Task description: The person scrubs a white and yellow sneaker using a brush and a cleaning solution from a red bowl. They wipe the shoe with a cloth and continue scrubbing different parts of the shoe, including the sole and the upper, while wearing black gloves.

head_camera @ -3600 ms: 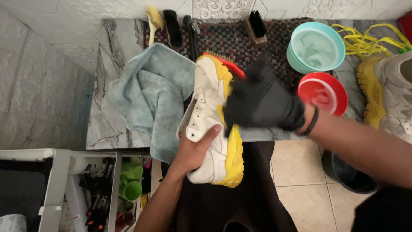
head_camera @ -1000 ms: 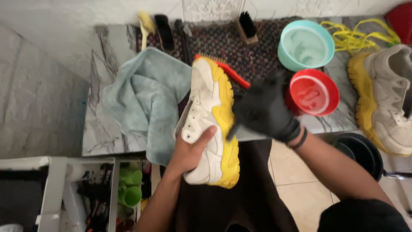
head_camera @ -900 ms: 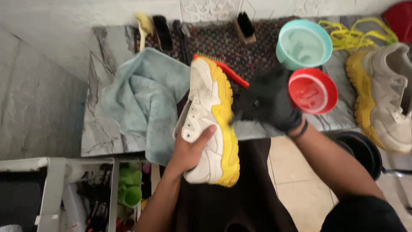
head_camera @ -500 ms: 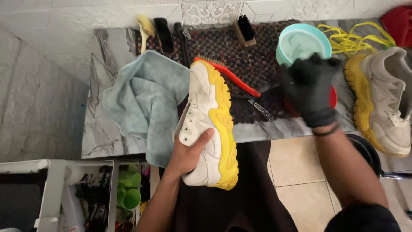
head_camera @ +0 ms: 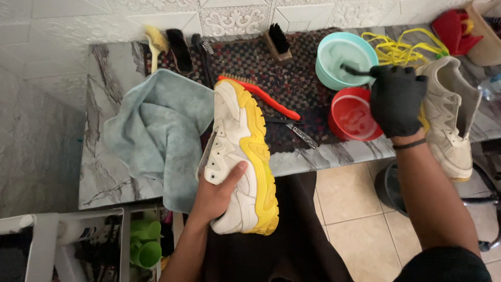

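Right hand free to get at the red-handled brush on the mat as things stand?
Probably not without letting go first. The right hand in its black glove already grips a dark brush dipped in the teal bowl. The red-handled brush lies uncovered on the mat, with nothing across the path.

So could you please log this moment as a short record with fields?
left hand: bare, grips the sneaker from below, on its side, yellow sole to the right
right hand: black glove, holds a dark brush with its head in the teal bowl
red bowl: just in front of the teal bowl
towel: blue-grey, left of the sneaker, hanging over the counter edge
second sneaker: right of the gloved hand
laces: yellow, loose behind it
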